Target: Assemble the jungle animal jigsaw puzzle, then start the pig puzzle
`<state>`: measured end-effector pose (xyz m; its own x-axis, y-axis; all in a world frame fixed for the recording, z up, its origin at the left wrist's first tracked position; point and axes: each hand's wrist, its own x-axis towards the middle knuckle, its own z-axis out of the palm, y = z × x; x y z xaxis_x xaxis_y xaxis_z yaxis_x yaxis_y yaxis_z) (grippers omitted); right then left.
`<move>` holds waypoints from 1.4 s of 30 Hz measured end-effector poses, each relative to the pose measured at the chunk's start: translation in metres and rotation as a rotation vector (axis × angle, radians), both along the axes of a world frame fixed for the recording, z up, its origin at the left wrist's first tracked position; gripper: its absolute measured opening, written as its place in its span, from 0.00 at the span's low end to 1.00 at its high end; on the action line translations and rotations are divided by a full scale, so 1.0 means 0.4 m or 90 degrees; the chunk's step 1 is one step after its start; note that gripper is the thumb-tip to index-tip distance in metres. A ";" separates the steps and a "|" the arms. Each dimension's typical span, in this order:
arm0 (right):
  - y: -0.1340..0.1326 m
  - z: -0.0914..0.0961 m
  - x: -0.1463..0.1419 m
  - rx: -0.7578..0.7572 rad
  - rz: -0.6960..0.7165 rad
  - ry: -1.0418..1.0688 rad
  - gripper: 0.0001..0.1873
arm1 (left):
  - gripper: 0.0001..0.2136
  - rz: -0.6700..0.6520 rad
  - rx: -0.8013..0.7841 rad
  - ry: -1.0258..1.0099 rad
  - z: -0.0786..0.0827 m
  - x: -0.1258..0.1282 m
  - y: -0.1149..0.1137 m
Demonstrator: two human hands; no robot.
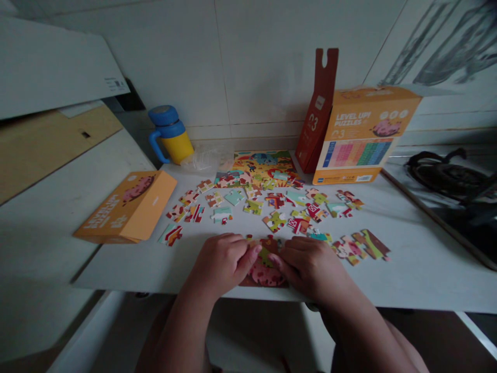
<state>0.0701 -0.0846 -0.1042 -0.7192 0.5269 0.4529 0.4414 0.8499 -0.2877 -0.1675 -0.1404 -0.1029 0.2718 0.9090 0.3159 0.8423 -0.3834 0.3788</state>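
Near the front edge of the white counter, several joined jigsaw puzzle pieces (pixel 267 274) form a section with a pink spotted animal, brown ground and some green. My left hand (pixel 224 259) is closed over its left side, thumb pressing on the top. From the right, my right hand (pixel 312 260) grips it in the same way, its thumb close to the other one. The fingertips of both hands are hidden. Just past my right hand lie a pink and green piece (pixel 348 248) and a brown and green piece (pixel 373 244). Many loose puzzle pieces (pixel 275 221) are spread beyond my hands.
A colourful picture sheet (pixel 267 165) lies at the back, partly under pieces. An orange puzzle box (pixel 128 207) lies left; an open one (pixel 359 137) stands back right. A blue and yellow mug (pixel 171 135) stands beside clear plastic (pixel 207 158). A dark stove (pixel 458 191) is right.
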 end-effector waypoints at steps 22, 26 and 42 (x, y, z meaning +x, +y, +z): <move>0.010 -0.021 0.002 -0.060 -0.288 -0.078 0.27 | 0.22 -0.012 0.032 0.009 0.008 0.001 0.001; 0.011 -0.021 -0.002 -0.051 -0.277 -0.079 0.27 | 0.22 -0.010 0.032 0.010 0.010 0.000 0.000; 0.013 -0.015 -0.005 -0.055 -0.273 -0.092 0.28 | 0.20 0.006 0.124 -0.078 0.012 -0.012 -0.009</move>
<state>0.0680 -0.0796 -0.1100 -0.4803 0.8223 0.3051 0.7892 0.5569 -0.2588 -0.1723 -0.1440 -0.0982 0.2117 0.8300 0.5160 0.7987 -0.4512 0.3980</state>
